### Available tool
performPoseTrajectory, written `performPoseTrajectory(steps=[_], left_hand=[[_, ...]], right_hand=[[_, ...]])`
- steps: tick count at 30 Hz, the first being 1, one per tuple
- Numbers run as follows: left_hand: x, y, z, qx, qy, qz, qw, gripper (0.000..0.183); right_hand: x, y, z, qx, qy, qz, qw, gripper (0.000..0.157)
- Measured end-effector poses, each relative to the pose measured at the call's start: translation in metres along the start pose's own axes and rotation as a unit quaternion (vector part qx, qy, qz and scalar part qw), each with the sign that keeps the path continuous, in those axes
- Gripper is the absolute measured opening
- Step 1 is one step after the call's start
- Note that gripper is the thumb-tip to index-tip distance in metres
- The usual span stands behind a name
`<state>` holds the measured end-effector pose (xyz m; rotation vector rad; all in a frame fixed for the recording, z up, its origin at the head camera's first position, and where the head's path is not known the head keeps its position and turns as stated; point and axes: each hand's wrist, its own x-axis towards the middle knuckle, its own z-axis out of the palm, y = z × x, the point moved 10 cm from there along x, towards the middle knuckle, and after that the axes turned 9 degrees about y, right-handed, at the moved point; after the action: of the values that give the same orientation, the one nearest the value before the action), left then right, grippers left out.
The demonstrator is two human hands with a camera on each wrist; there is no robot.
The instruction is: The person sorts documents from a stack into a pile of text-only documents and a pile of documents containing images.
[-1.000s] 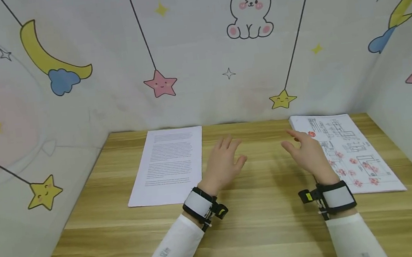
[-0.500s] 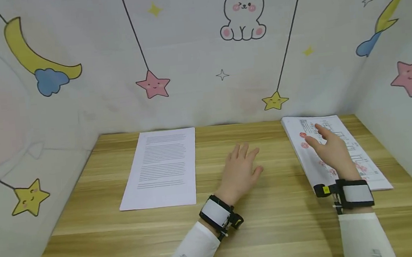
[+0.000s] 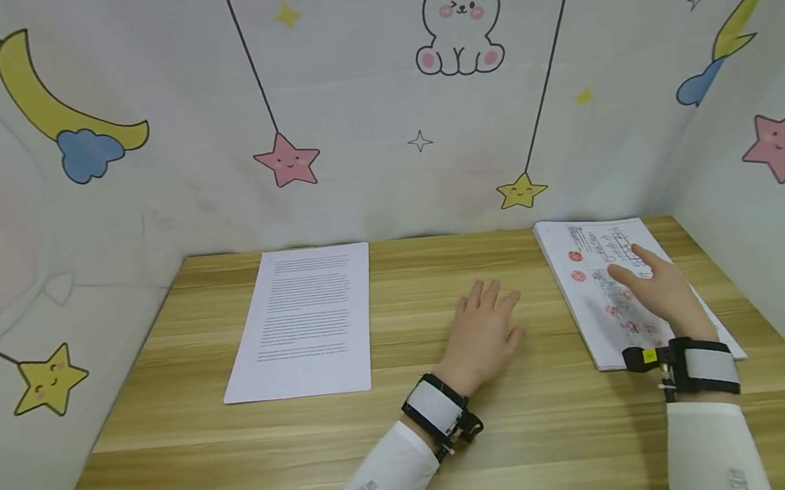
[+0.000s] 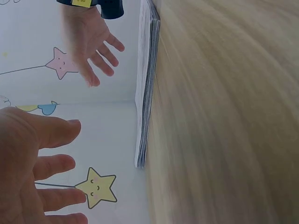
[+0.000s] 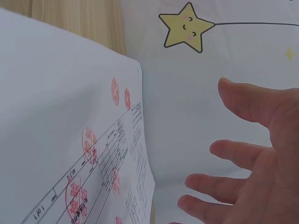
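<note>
A thick stack of paper [image 3: 605,319] lies at the right of the table, its top sheet printed with line drawings and red round stamps. Above this stack hovers my right hand [image 3: 667,297], fingers spread and holding nothing; the right wrist view shows a gap between the fingers and the sheets. My left hand [image 3: 481,339] is over the middle of the table, fingers extended, with nothing in its grasp. In the left wrist view the stack's layered edge [image 4: 152,74] stands beyond the left fingers. A sheet of printed text [image 3: 301,325] lies flat on the left.
The wooden table [image 3: 243,464] meets a white cloth backdrop [image 3: 362,74] at the back and along both sides. Cartoon stars, a moon and a rabbit are printed on the cloth. Each wrist wears a black strap with a small camera.
My right hand has moved right, from the stack's left edge to above its printed sheet. My left hand has moved right, away from the text sheet. The head view has shifted slightly.
</note>
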<state>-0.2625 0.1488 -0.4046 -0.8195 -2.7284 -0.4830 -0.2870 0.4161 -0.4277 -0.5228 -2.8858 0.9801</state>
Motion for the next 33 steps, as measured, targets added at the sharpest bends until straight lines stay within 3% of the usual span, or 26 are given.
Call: performPoseTrajectory(steps=[6, 13, 20, 33], left_hand=[[-0.002, 0.009, 0.011, 0.017, -0.011, 0.023, 0.9995, 0.048], [-0.008, 0.014, 0.024, 0.021, -0.035, 0.034, 0.9986, 0.049], [-0.013, 0.017, 0.031, 0.013, -0.047, 0.04, 0.998, 0.05], [-0.014, 0.019, 0.033, -0.003, -0.065, 0.041, 0.997, 0.051]], right_hand=[[0.001, 0.028, -0.001, -0.005, -0.024, 0.033, 0.999, 0.098], [0.001, 0.058, -0.012, -0.022, -0.013, 0.053, 0.998, 0.1], [0.002, 0.08, -0.006, -0.035, -0.028, 0.083, 0.996, 0.103], [0.002, 0.083, 0.006, -0.065, -0.046, 0.104, 0.991, 0.111]])
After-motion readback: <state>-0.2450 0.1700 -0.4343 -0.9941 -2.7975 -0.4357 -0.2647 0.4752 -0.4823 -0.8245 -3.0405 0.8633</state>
